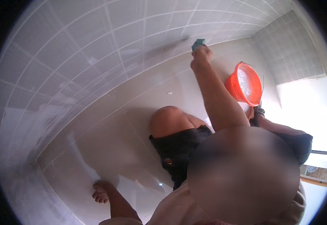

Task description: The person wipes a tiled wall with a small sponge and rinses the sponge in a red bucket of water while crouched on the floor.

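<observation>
The right hand point(202, 55) is holding a green scrubber point(197, 44), its grip closing firmly around the lower end while the rest is sticking out past the fingers. The scrubber is sitting near the foot of the tiled wall point(96, 48), where the wall is meeting the pale floor point(133, 120); whether it is touching the tiles I cannot tell. The left hand point(100, 191) is resting low at the far left, by the floor, its fingers curling; I cannot tell whether that grip is holding anything. An orange bucket point(231, 85) is standing on the floor beside the right forearm, and foamy water point(243, 80) is showing inside it. A bare knee point(166, 122) is poking out of the dark shorts point(184, 144), and a dark shoe point(259, 112) is showing just beside the bucket
</observation>
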Demonstrator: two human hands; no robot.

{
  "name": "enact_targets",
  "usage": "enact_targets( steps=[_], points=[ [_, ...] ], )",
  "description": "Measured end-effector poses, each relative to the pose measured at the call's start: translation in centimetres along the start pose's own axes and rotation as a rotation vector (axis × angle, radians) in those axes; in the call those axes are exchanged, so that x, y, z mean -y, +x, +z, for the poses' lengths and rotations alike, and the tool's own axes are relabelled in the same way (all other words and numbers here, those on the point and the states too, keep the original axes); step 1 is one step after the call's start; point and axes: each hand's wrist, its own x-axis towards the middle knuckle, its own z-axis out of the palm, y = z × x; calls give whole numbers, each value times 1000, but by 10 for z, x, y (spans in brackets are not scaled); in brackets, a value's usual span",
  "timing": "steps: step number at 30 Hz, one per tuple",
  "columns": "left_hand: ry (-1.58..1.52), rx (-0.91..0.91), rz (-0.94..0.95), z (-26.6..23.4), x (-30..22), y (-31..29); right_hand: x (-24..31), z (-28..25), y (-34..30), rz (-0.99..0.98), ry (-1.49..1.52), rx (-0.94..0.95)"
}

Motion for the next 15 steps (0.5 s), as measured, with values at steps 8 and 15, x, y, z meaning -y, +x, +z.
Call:
enact_targets(
  steps=[8,15],
  points=[
    [-62,59,27,-3,-3,-16,-74,95,-150,-304,325,284],
    [-78,21,54,-40,-4,-19,-81,69,-119,-344,13,260]
  ],
)
